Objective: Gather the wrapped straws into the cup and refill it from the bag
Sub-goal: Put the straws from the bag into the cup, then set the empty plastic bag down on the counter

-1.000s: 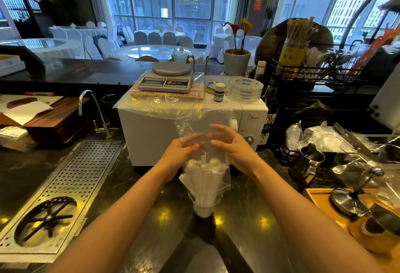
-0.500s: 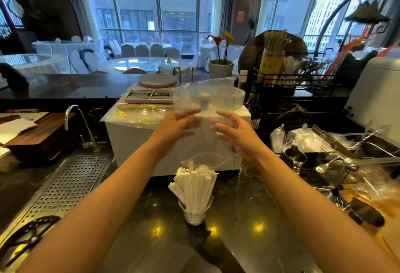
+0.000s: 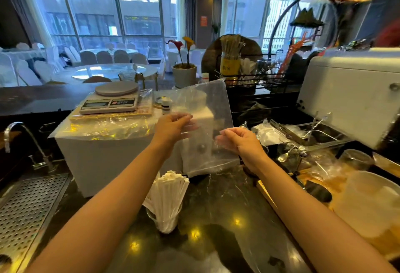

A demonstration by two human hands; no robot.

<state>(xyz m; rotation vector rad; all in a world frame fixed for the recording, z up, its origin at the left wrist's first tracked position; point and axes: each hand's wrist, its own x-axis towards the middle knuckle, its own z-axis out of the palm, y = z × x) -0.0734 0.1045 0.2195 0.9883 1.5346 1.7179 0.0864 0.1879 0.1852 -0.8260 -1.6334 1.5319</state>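
Straws (image 3: 165, 197) in white paper wrappers stand bunched in our small clear cup (image 3: 165, 221), fanning out above its rim and leaning a little to the left. The cup sits on the dark, glossy counter (image 3: 227, 207), close in front of us and between our forearms. Above and to the right of it we hold the clear plastic bag (image 3: 203, 125) in the air, tilted, with nothing visible inside it. Our left hand (image 3: 173, 126) pinches the bag's left edge between thumb and fingers, and our right hand (image 3: 240, 140) is curled closed on its right edge, a bit lower. The bag's bottom edge hangs just above the counter, apart from the straws.

Behind the bag stands a white box-shaped appliance (image 3: 104, 153) draped with plastic film, and a kitchen scale (image 3: 111, 99) rests on top of it. To the left, a perforated metal drain tray (image 3: 28, 212) is set into the counter beside a tap (image 3: 26, 140). To the right lie a metal bin with tools (image 3: 311, 134) and a wooden tray (image 3: 324, 188).
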